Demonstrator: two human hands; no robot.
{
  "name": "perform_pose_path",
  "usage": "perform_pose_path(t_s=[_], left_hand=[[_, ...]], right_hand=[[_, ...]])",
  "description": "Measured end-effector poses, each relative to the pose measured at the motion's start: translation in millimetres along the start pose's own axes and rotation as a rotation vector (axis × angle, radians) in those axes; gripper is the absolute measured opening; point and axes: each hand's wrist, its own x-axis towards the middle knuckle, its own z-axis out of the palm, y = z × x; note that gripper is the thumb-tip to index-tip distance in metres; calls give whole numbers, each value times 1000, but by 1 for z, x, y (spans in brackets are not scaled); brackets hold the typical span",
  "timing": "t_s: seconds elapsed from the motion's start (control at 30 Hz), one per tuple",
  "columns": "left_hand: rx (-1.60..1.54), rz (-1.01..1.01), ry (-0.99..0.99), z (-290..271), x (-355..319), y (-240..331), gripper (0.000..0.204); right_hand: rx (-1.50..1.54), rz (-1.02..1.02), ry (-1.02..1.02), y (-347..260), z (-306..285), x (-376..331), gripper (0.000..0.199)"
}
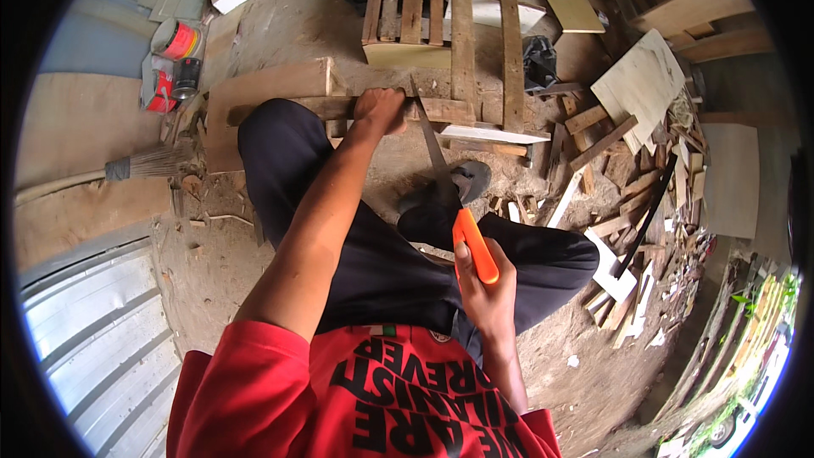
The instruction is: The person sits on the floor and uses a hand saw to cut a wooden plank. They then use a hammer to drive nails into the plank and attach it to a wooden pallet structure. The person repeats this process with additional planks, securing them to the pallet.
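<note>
Right hand [485, 288], low in the middle, grips the orange handle of a saw [449, 203]. Its blade meets a wooden plank [441, 110] higher up, where the left hand [379, 110] clamps down.

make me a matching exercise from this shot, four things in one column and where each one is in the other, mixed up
Things:
1. left hand
2. right hand
3. broom
4. cans

Places:
A. lying on the ground at the left, bristles toward the plank
B. standing in a group at the upper left
C. wrapped round the orange handle of the handsaw
D. pressing down on the wooden plank, just left of the saw blade

Pairs: 1-D, 2-C, 3-A, 4-B
</note>
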Motion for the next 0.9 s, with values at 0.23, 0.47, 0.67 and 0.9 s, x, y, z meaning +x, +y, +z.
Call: perform_pose_path(t_s=[0.23,0.47,0.67,0.9], left_hand=[[-39,-4,-63,6,4,-1,21],[-43,-37,-49,1,4,-1,21],[-8,-31,-37,3,-1,0,28],[-31,-12,-33,6,0,3,34]], right_hand=[[29,79,-16,-33,-1,11,25],[27,-4,2,-16,7,5,23],[61,30,80,26,20,-44,20],[74,-85,113,22,27,-2,18]])
